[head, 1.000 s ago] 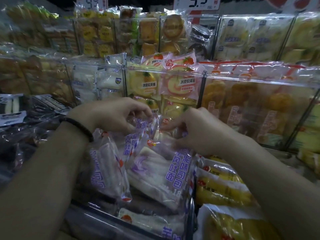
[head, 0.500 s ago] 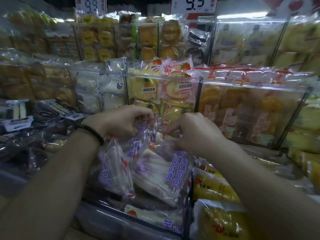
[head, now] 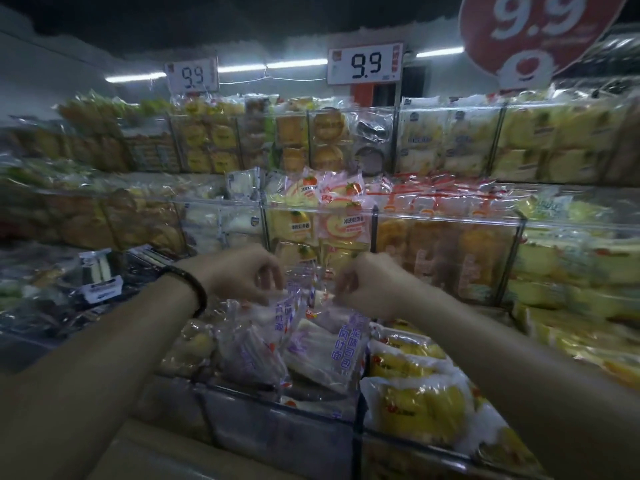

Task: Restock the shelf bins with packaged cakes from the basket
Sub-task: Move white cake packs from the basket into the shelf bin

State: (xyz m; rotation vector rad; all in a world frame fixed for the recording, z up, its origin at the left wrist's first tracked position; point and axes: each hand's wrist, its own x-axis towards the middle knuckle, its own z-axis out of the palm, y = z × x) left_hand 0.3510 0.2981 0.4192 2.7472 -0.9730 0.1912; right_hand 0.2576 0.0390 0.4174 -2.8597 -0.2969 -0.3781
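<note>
Both hands are working over the front bin (head: 277, 410) at the near edge of the shelf, and this is the tidying part of the restock. The left hand (head: 242, 273), with a dark band (head: 194, 289) at the wrist, has its fingers curled in and pinched on the crimped top edge of a purple-print cake pack (head: 251, 348); the right hand (head: 370, 285) mirrors it, fingers bunched and nipping the top seal of the neighbouring pack (head: 332, 344). Both packs stand on end, leaning against each other in the clear-walled bin, their lower ends down among other packs of the same sort. Just to the right, past the divider, the yellow cakes (head: 412, 407) fill the next bin. The basket itself is not in view, so how much stock is left to load cannot be judged from here. By my reading the step is seating these two packs upright and facing forward. To do it well, keep the grip on the seal only, not on the soft cake beneath, which looks easy to crush; lower each pack straight down beside its neighbour instead of forcing it, and turn the printed face toward the aisle. The film looks slippery, so a pinch too light may let a pack flop over the low front wall. Price cards (head: 363, 64) reading 9.9 stand along the top tier behind.
</note>
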